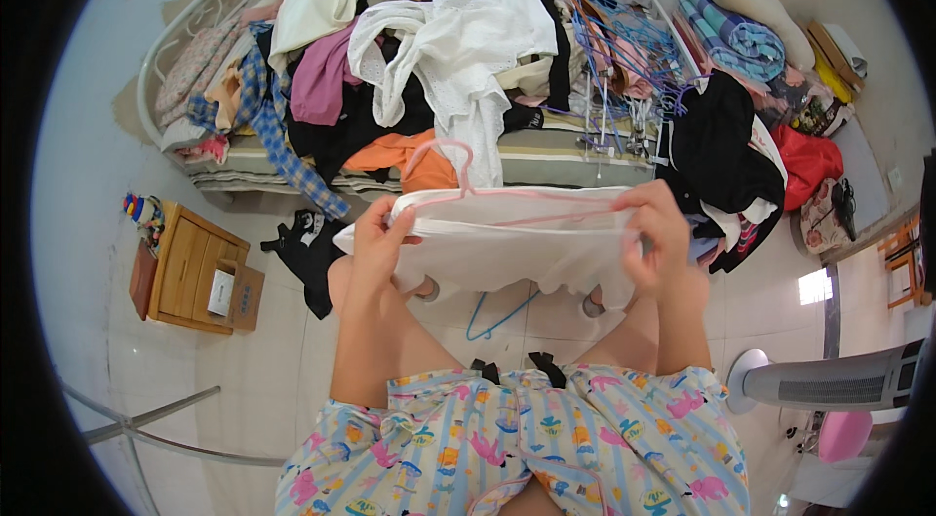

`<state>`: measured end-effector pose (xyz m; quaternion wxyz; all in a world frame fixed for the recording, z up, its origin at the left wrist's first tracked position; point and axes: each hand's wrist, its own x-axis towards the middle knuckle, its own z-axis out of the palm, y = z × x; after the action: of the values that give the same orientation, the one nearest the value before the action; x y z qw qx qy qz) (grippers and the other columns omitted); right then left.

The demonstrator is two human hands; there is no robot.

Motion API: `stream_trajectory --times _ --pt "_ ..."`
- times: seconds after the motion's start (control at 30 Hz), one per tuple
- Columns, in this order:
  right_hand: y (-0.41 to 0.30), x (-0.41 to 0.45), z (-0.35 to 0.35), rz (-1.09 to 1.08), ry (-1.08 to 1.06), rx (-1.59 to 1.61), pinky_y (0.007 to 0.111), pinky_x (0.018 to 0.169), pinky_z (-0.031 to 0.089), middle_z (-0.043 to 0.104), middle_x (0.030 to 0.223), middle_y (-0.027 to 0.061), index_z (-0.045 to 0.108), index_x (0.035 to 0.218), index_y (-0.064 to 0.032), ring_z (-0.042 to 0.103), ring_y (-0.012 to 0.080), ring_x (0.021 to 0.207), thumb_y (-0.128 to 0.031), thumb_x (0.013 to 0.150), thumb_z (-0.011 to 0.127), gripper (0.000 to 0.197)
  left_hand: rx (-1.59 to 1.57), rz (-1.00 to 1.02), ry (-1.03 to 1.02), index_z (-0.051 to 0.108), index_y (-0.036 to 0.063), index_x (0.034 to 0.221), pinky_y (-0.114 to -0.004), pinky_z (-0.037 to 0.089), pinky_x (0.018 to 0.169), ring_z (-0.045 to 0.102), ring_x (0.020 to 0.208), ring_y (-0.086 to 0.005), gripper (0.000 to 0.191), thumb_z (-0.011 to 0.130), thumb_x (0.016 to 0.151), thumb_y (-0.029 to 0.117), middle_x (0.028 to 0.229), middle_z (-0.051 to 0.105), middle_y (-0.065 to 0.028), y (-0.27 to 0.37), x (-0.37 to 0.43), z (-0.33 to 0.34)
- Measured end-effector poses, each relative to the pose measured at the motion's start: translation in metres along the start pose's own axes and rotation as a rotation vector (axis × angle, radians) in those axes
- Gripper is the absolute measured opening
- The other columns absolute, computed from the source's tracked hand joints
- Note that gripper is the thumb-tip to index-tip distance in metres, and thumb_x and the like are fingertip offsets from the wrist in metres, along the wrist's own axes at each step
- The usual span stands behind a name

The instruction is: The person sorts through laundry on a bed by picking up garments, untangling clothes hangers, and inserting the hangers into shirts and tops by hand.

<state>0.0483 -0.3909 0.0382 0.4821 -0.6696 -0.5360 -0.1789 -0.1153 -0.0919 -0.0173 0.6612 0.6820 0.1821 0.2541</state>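
Observation:
Both hands hold a white garment (pixel 504 253) spread between them above the lap. My left hand (pixel 379 234) pinches its edge at the left, close to one end of a pink hanger (pixel 469 179). At the other side my right hand (pixel 654 234) grips the cloth and the hanger's far end. The hanger's bar lies along the opening of the garment, and its hook sticks up in front of the bed. Beyond it, a white eyelet garment (pixel 446 40) hangs over the bed's edge beside an orange garment (pixel 409 157).
A bed (pixel 541 156) bears heaped clothes and a tangle of hangers (pixel 621 55). On the floor lie a blue hanger (pixel 501 318) and a black garment (pixel 311 260). A wooden cabinet (pixel 191 267) stands left, a tower fan (pixel 833 377) right, and metal bars (pixel 175 406) lower left.

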Motion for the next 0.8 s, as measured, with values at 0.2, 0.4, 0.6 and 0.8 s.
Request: stream_trajectory --times 0.2,0.4,0.6,0.8 --pt "-0.009 0.017 0.012 0.073 -0.108 -0.122 0.043 0.081 0.041 0.062 0.095 0.0150 0.062 0.103 -0.0053 0.055 0.0341 0.089 -0.013 0.072 0.063 0.032 -0.101 -0.020 -0.042 0.057 0.0030 0.100 -0.023 0.048 0.067 0.057 0.074 -0.0079 0.019 0.056 0.090 0.018 0.084 0.060 -0.0005 0.004 -0.001 0.004" --pt "0.011 -0.010 0.012 0.331 -0.369 -0.122 0.036 0.060 0.045 0.060 0.079 0.0176 0.060 0.097 -0.0020 0.056 0.0358 0.068 -0.008 0.080 0.060 0.019 0.305 0.256 0.126 0.061 0.0038 0.094 -0.023 0.045 0.058 0.057 0.067 -0.0113 0.013 0.056 0.083 0.006 0.087 0.059 -0.0032 -0.005 0.003 -0.001" --pt "0.001 -0.009 0.002 0.344 -0.276 -0.121 0.032 0.056 0.042 0.057 0.072 0.0148 0.062 0.093 -0.0006 0.052 0.0267 0.060 -0.006 0.080 0.060 0.015 0.875 0.666 0.489 0.064 0.0061 0.096 -0.027 0.044 0.054 0.053 0.058 -0.0181 0.034 0.055 0.065 -0.004 0.093 0.057 -0.0064 0.008 0.005 0.016" --pt "-0.003 -0.026 -0.007 0.561 -0.149 -0.183 0.028 0.050 0.037 0.051 0.061 0.0083 0.062 0.089 -0.0028 0.044 0.0179 0.051 -0.016 0.083 0.060 0.015 0.472 0.609 0.148 0.062 0.0019 0.096 -0.024 0.040 0.052 0.049 0.060 -0.0131 0.032 0.055 0.066 -0.004 0.091 0.057 -0.0068 0.007 0.010 0.032"
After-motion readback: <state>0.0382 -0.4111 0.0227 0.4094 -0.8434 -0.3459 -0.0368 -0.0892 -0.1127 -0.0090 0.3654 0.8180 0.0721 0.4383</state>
